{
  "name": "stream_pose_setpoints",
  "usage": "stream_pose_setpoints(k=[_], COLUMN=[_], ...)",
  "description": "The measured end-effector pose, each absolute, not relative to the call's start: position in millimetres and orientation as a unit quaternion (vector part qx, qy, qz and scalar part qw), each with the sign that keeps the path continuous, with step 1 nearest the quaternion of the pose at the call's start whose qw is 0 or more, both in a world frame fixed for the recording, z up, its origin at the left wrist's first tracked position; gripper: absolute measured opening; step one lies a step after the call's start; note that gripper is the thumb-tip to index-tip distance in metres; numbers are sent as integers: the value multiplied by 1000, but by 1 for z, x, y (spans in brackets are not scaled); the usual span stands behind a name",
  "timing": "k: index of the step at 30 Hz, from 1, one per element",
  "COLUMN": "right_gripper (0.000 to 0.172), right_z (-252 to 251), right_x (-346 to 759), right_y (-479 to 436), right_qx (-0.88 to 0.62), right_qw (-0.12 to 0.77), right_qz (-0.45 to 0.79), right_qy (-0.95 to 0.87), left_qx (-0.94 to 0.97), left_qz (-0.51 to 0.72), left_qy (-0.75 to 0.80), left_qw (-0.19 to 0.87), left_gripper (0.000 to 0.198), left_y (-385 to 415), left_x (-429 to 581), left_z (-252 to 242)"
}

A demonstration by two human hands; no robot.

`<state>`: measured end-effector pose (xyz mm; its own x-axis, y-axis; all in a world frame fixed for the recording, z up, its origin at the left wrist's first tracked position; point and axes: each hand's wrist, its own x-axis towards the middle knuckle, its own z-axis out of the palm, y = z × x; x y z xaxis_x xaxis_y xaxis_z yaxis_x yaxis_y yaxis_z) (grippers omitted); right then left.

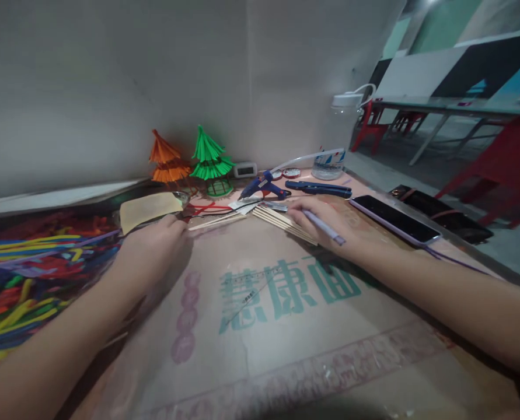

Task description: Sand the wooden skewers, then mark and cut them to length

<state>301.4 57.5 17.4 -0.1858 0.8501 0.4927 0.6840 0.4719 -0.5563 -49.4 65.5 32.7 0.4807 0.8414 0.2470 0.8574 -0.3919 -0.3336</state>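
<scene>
My right hand (318, 219) is closed around a pale purple pen (323, 226) and rests over the right end of a bundle of thin wooden sticks (281, 223). My left hand (166, 233) is curled at the left end of a few more thin sticks (218, 220); whatever lies within its fingers is hidden. Close to that hand is a yellowish pad (150, 210). Just beyond the sticks a blue hot glue gun (260, 184) stands with its nozzle over a white scrap (244, 205). Red and black strips lie between the left hand and the glue gun.
Against the wall stand an orange (167, 157) and a green pointed model (211, 157). A water bottle (330, 163), blue pliers-like tool (318, 188) and phone (395, 220) are at right. Colourful pipe cleaners (27, 274) fill the left side. A printed sheet (260, 356) covers the table.
</scene>
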Motion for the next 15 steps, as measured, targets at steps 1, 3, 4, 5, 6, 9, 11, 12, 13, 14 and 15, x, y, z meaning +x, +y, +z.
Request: stream_pose_setpoints(k=[1, 3, 4, 5, 6, 9, 11, 12, 13, 14, 15], right_gripper=[17, 19, 22, 24, 23, 15, 18, 19, 19, 18, 16], right_z=[13, 7, 6, 6, 7, 12, 16, 18, 19, 19, 19], right_x=[302, 301, 300, 298, 297, 294, 294, 295, 295, 296, 296], right_y=[60, 62, 61, 60, 59, 56, 56, 57, 57, 57, 58], right_qx=[-504, -503, -505, -511, -518, -546, -552, -554, -555, -557, -560], right_qw=[348, 249, 203, 165, 136, 93, 72, 63, 57, 57, 67], right_qz=[85, 33, 6, -17, -32, -49, -53, -55, -56, -54, -43], right_qy=[-786, -827, -839, -844, -844, -831, -829, -828, -828, -827, -825], left_qx=[-832, -827, -825, -825, -827, -840, -846, -849, -852, -854, -856], left_qz=[-19, -29, -39, -49, -58, -67, -60, -56, -55, -57, -59], left_qy=[-514, -524, -530, -532, -533, -523, -520, -518, -515, -511, -508], left_qw=[209, 201, 193, 183, 171, 127, 102, 91, 83, 78, 74], left_gripper=[36, 37, 37, 37, 37, 36, 35, 34, 33, 33, 32], left_y=[68, 68, 66, 64, 60, 51, 47, 46, 46, 46, 47], left_x=[-53, -52, -49, -45, -40, -27, -23, -22, -21, -21, -22], left_z=[32, 28, 26, 24, 23, 21, 21, 21, 22, 22, 22])
